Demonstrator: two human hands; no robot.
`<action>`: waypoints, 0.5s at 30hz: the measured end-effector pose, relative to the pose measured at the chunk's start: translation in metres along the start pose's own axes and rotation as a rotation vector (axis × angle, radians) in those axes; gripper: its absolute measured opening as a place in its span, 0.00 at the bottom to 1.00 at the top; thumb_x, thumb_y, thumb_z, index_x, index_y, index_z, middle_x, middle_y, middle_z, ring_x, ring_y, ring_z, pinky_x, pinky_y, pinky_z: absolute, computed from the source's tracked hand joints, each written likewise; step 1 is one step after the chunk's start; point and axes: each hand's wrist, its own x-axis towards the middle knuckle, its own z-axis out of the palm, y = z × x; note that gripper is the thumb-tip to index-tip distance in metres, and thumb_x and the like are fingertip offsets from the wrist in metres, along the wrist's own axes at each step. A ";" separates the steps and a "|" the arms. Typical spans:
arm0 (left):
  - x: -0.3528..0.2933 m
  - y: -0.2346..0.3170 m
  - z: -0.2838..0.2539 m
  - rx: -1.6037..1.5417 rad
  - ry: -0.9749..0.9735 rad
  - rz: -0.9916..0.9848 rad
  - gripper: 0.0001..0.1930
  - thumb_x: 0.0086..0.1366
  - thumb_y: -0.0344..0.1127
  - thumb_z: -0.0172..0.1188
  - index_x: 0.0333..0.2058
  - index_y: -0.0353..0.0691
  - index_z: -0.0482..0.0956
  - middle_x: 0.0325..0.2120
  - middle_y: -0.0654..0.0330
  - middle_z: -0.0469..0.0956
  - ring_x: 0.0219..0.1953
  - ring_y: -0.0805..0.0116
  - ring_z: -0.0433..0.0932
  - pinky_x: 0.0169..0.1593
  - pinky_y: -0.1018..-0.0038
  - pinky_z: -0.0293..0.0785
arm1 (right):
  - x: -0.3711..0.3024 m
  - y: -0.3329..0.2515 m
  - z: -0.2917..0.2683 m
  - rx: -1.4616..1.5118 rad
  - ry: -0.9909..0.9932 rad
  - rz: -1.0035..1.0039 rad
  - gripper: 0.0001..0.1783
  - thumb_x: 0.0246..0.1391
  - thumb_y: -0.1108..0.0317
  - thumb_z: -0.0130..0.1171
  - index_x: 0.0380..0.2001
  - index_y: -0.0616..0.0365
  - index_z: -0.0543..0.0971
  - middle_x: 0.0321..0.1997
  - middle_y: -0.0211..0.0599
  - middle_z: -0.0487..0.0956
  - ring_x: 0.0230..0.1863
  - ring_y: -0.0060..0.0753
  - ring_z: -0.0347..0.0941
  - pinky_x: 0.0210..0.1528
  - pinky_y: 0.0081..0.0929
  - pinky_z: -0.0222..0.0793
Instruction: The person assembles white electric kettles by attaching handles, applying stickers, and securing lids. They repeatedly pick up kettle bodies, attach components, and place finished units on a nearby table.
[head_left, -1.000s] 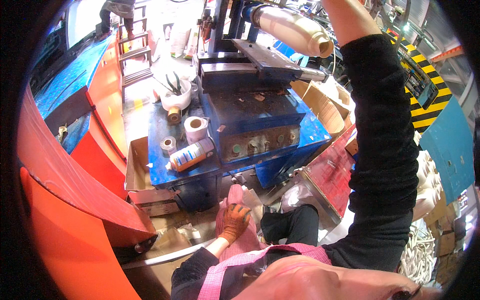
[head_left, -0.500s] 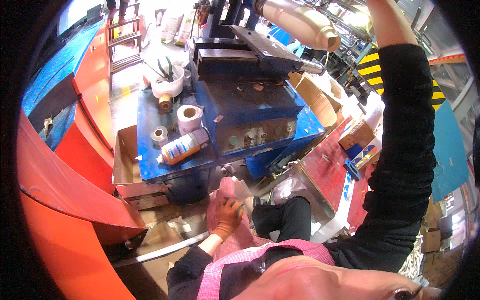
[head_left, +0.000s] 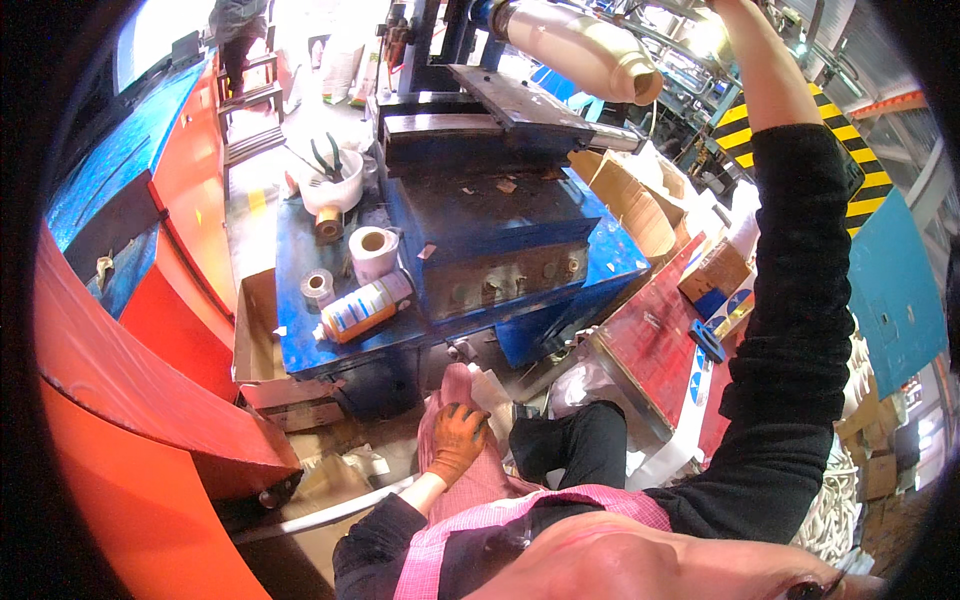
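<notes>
My left hand [head_left: 458, 440], in an orange work glove with dark finger ends, lies over the pink checked apron [head_left: 453, 382] on my leg. Its fingers rest on the cloth, and I see nothing held in it. My right arm [head_left: 790, 270], in a black sleeve, stretches up to the top edge, where the hand is cut off. Left of that bare forearm hangs a cream bottle-shaped piece [head_left: 580, 45] with an open neck. Ahead of me stands a blue machine [head_left: 505, 235] with a worn dark top and a row of knobs on its front.
On the blue ledge lie a spray can [head_left: 366, 306], tape rolls [head_left: 374, 253] and a white tub [head_left: 333, 183] holding pliers. An orange machine body [head_left: 120, 440] curves along the left. A red board [head_left: 650, 330] and cardboard boxes [head_left: 632, 205] are at right. A person [head_left: 238, 40] stands by steps.
The view has shifted slightly. My raised right forearm sits a little further left. More of the person at the far left shows. My left hand stays on the apron.
</notes>
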 end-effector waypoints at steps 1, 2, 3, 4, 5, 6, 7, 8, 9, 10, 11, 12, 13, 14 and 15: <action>0.000 -0.001 0.002 0.008 0.006 0.013 0.08 0.48 0.34 0.60 0.30 0.48 0.78 0.28 0.59 0.71 0.38 0.55 0.69 0.42 0.61 0.65 | -0.001 0.000 0.002 -0.062 0.012 -0.046 0.10 0.42 0.64 0.52 0.24 0.58 0.80 0.24 0.46 0.78 0.26 0.45 0.75 0.30 0.38 0.70; -0.001 -0.002 0.004 0.017 0.011 0.025 0.08 0.48 0.35 0.60 0.31 0.49 0.79 0.29 0.60 0.71 0.38 0.55 0.69 0.42 0.61 0.64 | 0.003 -0.001 0.004 -0.123 0.025 -0.092 0.11 0.43 0.64 0.52 0.24 0.58 0.79 0.25 0.46 0.77 0.27 0.46 0.75 0.30 0.39 0.70; -0.002 -0.004 0.006 0.026 0.016 0.035 0.09 0.47 0.36 0.60 0.31 0.51 0.79 0.29 0.60 0.72 0.39 0.55 0.69 0.42 0.61 0.64 | 0.001 -0.003 0.006 0.109 0.346 0.013 0.11 0.43 0.64 0.52 0.22 0.58 0.79 0.24 0.47 0.77 0.27 0.46 0.75 0.29 0.39 0.68; -0.003 -0.005 0.008 0.028 0.019 0.032 0.09 0.47 0.36 0.60 0.31 0.51 0.79 0.29 0.61 0.72 0.38 0.55 0.69 0.42 0.61 0.64 | 0.006 -0.006 0.007 0.091 0.336 -0.008 0.11 0.44 0.64 0.52 0.22 0.59 0.79 0.23 0.46 0.77 0.27 0.46 0.75 0.28 0.39 0.68; -0.004 -0.006 0.010 0.028 0.022 0.030 0.09 0.48 0.36 0.59 0.31 0.51 0.79 0.29 0.61 0.72 0.38 0.55 0.69 0.42 0.61 0.64 | 0.007 -0.011 0.009 0.060 0.286 -0.010 0.11 0.44 0.64 0.52 0.22 0.59 0.79 0.23 0.46 0.77 0.27 0.46 0.75 0.28 0.39 0.68; -0.005 -0.006 0.012 0.027 0.027 0.026 0.09 0.48 0.36 0.59 0.31 0.51 0.79 0.29 0.61 0.72 0.38 0.55 0.69 0.42 0.61 0.64 | 0.013 -0.016 0.010 0.018 0.229 -0.013 0.10 0.44 0.64 0.52 0.21 0.59 0.79 0.23 0.46 0.77 0.27 0.46 0.75 0.28 0.39 0.68; -0.005 -0.007 0.013 0.024 0.033 0.018 0.09 0.47 0.36 0.60 0.31 0.51 0.78 0.29 0.61 0.72 0.38 0.56 0.69 0.42 0.61 0.64 | 0.018 -0.022 0.011 -0.020 0.176 -0.010 0.10 0.44 0.64 0.52 0.21 0.58 0.79 0.23 0.46 0.77 0.27 0.46 0.75 0.28 0.39 0.68; -0.006 -0.007 0.014 0.023 0.036 0.010 0.09 0.47 0.36 0.60 0.31 0.51 0.78 0.29 0.61 0.72 0.38 0.56 0.69 0.42 0.62 0.64 | 0.025 -0.028 0.012 -0.052 0.142 -0.013 0.10 0.44 0.64 0.52 0.21 0.58 0.79 0.23 0.46 0.77 0.27 0.46 0.75 0.28 0.38 0.68; -0.006 -0.007 0.014 0.025 0.038 0.002 0.09 0.47 0.36 0.60 0.30 0.51 0.78 0.29 0.61 0.72 0.38 0.56 0.69 0.42 0.62 0.64 | 0.033 -0.034 0.013 -0.077 0.120 -0.016 0.10 0.44 0.64 0.52 0.21 0.58 0.79 0.23 0.46 0.77 0.27 0.45 0.75 0.28 0.38 0.68; -0.006 -0.007 0.014 0.028 0.027 0.002 0.09 0.46 0.36 0.61 0.30 0.51 0.78 0.28 0.62 0.72 0.38 0.57 0.70 0.42 0.62 0.64 | 0.040 -0.038 0.015 -0.094 0.105 -0.018 0.10 0.44 0.65 0.52 0.21 0.58 0.79 0.23 0.46 0.77 0.27 0.45 0.75 0.28 0.38 0.68; -0.006 -0.007 0.014 0.030 0.017 0.002 0.09 0.46 0.36 0.61 0.30 0.51 0.78 0.28 0.62 0.72 0.38 0.57 0.70 0.42 0.62 0.64 | 0.047 -0.041 0.016 -0.102 0.095 -0.015 0.10 0.44 0.65 0.52 0.21 0.58 0.79 0.23 0.46 0.77 0.27 0.45 0.75 0.28 0.38 0.68; -0.006 -0.007 0.014 0.031 0.001 -0.002 0.09 0.46 0.36 0.61 0.30 0.51 0.78 0.28 0.62 0.72 0.38 0.58 0.70 0.42 0.63 0.64 | 0.053 -0.043 0.017 -0.108 0.086 -0.017 0.10 0.44 0.65 0.52 0.21 0.58 0.79 0.23 0.46 0.77 0.26 0.45 0.75 0.28 0.38 0.68; -0.006 -0.007 0.014 0.030 0.022 0.009 0.09 0.45 0.36 0.62 0.30 0.51 0.78 0.28 0.62 0.72 0.38 0.58 0.70 0.42 0.63 0.64 | 0.057 -0.044 0.019 -0.116 0.079 -0.019 0.10 0.44 0.65 0.52 0.21 0.58 0.79 0.23 0.46 0.77 0.26 0.45 0.75 0.28 0.38 0.68; -0.006 -0.007 0.013 0.030 0.038 0.014 0.10 0.45 0.35 0.62 0.30 0.51 0.78 0.27 0.62 0.72 0.37 0.58 0.70 0.41 0.63 0.64 | 0.060 -0.043 0.019 -0.126 0.074 -0.027 0.10 0.44 0.65 0.52 0.21 0.58 0.79 0.23 0.46 0.77 0.26 0.45 0.75 0.28 0.38 0.68; -0.007 -0.007 0.013 0.027 0.052 0.017 0.10 0.45 0.35 0.62 0.30 0.51 0.78 0.27 0.63 0.72 0.37 0.59 0.70 0.41 0.63 0.64 | 0.062 -0.042 0.020 -0.135 0.069 -0.035 0.10 0.44 0.65 0.52 0.21 0.58 0.79 0.23 0.46 0.77 0.26 0.45 0.75 0.27 0.38 0.68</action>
